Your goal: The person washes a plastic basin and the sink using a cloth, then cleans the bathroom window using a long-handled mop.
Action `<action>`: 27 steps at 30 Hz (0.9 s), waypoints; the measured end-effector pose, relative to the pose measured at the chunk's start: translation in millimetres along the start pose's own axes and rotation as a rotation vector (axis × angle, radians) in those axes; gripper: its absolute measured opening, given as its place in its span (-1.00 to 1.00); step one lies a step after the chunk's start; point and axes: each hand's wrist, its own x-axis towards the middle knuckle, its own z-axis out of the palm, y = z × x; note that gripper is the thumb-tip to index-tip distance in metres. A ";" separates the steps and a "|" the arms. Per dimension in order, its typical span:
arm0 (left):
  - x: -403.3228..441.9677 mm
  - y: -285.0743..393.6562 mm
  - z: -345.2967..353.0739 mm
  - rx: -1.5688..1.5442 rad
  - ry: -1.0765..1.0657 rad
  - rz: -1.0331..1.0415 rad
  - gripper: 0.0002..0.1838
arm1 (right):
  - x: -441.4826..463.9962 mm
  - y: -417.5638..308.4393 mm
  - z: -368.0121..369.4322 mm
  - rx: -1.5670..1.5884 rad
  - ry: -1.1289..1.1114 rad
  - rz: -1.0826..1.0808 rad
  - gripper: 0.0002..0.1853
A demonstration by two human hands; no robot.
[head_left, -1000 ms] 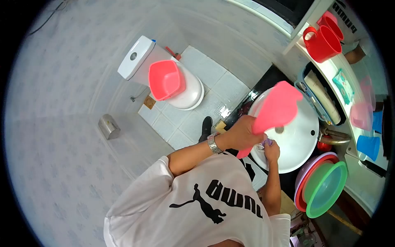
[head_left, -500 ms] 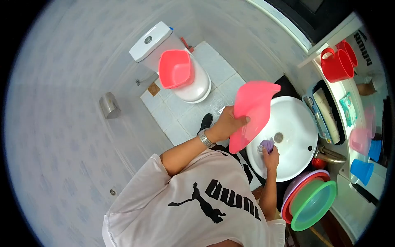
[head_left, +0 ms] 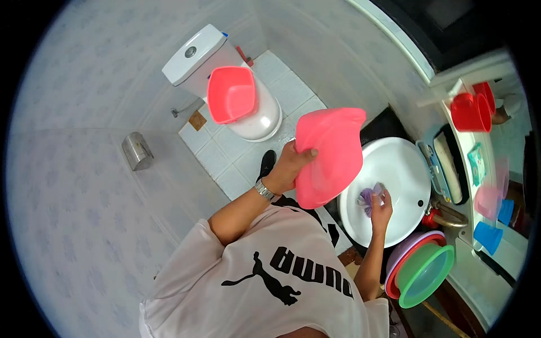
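Note:
My left hand (head_left: 287, 169), with a metal watch on its wrist, grips a pink plastic basin (head_left: 332, 158) by its near side, thumb on the surface. The basin is tipped up beside the round white washbasin (head_left: 403, 208), partly over its edge. Inside the washbasin, my right hand (head_left: 381, 209) pinches a crumpled purple cloth (head_left: 369, 199). The cloth hides the drain area. A second pink basin (head_left: 231, 96) rests on the white toilet (head_left: 265, 121).
Nested purple, red and green basins (head_left: 426, 276) stand right of the washbasin, near a metal faucet (head_left: 451, 216). A shelf (head_left: 470, 135) holds red mugs (head_left: 470, 112), a wipes pack (head_left: 476, 163) and a blue cup (head_left: 488, 238). A metal paper holder (head_left: 137, 151) is on the left wall.
The pink basin in my left hand has moved left and turned to show more of its broad surface. My right hand has shifted slightly right, and the purple cloth is more spread out.

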 end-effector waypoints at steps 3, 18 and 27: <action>10.7 14.7 -19.9 -0.025 -0.015 -0.014 -0.55 | -3.0 -31.2 32.8 0.292 0.059 -0.023 -0.36; 40.1 48.2 -65.8 0.527 -0.104 0.282 -0.57 | -7.6 -189.9 167.9 1.696 -0.252 0.431 -0.56; 57.7 28.8 -345.0 1.116 0.866 -0.384 -0.47 | 7.9 -155.1 122.5 1.290 -0.067 0.205 -0.49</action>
